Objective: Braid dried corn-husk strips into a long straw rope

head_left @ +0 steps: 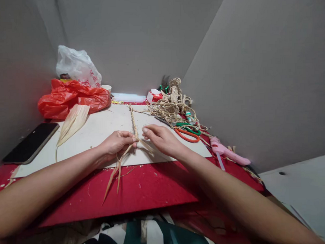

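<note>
A thin braid [133, 121] of pale dried husk runs away from me over a white board [98, 122]. My left hand [117, 143] pinches its near end between thumb and fingers. Loose husk strands [118, 169] hang from that end over the board's front edge. Just right of the braid is my right hand [161, 138], its fingers curled in close together. A blurred strand [146, 146] passes from the braid toward the underside of this hand; whether the fingers grip it is hidden.
At left lie a phone [31, 142], a husk leaf [73, 125] and a red plastic bag [71, 100]. Tangled braided cord [168, 107], orange-handled scissors [188, 135] and a pink glue gun [229, 151] are at right. A tissue box [154, 96] stands behind, before grey walls.
</note>
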The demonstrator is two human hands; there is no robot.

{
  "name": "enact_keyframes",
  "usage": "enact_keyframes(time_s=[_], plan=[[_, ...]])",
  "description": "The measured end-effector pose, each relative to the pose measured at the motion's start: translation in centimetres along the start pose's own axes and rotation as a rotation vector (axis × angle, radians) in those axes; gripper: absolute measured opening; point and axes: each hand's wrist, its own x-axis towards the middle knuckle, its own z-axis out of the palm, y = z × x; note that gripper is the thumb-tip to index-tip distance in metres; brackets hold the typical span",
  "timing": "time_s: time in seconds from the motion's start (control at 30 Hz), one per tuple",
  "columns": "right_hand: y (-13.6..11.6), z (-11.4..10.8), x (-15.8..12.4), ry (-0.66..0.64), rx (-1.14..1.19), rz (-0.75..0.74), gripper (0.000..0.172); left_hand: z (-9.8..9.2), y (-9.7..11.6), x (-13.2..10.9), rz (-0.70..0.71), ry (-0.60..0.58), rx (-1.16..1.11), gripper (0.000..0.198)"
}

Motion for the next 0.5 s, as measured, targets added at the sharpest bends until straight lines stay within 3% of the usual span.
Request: enact_keyframes(time_s=[0.1,0.33,0.4,0.5], plan=[[0.9,0.9,1.3,-0.344,0.287,0.164,0.038,0.1,0.0,0.1,-0.002,0.003,-0.037,0.010],[2.2,1.1,2.1,-0.614,0.658,0.447,0.035,-0.7,-0.5,0.7,0.084,-0.071,0.129,0.011],[2.4,1.4,2.1,-0.635,0.847,0.533,0.033,-0.9,-0.6,0.8,0.127,-0.062,0.206,0.011],[2.0,2.4,1.5,-0.494,0.984,0.612,0.027,-1.1,-0.4,0.7,0.169,-0.046,0.398,0.015]])
